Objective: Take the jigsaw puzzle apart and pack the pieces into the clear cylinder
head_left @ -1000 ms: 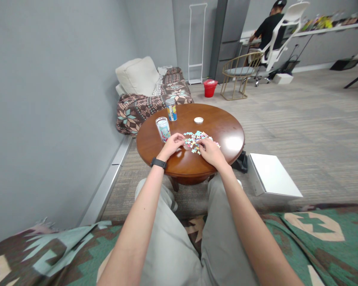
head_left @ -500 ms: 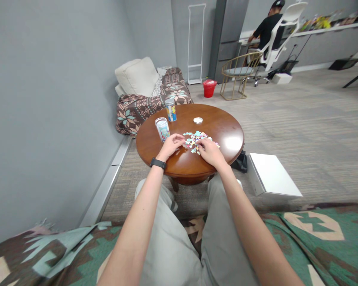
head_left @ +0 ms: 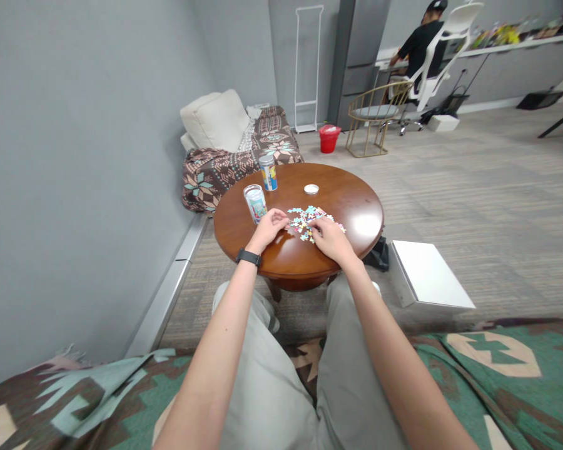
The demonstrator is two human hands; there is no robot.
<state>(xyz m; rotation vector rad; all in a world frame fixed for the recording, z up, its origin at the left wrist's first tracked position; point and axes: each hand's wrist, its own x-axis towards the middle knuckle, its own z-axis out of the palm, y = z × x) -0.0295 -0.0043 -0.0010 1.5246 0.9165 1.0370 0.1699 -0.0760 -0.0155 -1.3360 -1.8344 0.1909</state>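
A heap of small pastel puzzle pieces (head_left: 304,219) lies on the round brown wooden table (head_left: 356,212). My left hand (head_left: 271,226), with a black band on its wrist, rests at the heap's left edge, fingers curled in a pinch. My right hand (head_left: 329,237) lies on the heap's near right side, fingers bent down onto the pieces. What either hand pinches is too small to make out. A clear tube (head_left: 255,202) stands just left of my left hand. A printed can (head_left: 268,172) stands farther back, and a small white lid (head_left: 311,189) lies behind the heap.
A white box (head_left: 426,275) sits on the floor right of the table. A patterned couch with cream cushions (head_left: 216,119) stands behind it, along the grey wall. A red bucket (head_left: 329,137) and a gold chair (head_left: 375,115) stand farther back. A person sits in a white office chair (head_left: 438,50).
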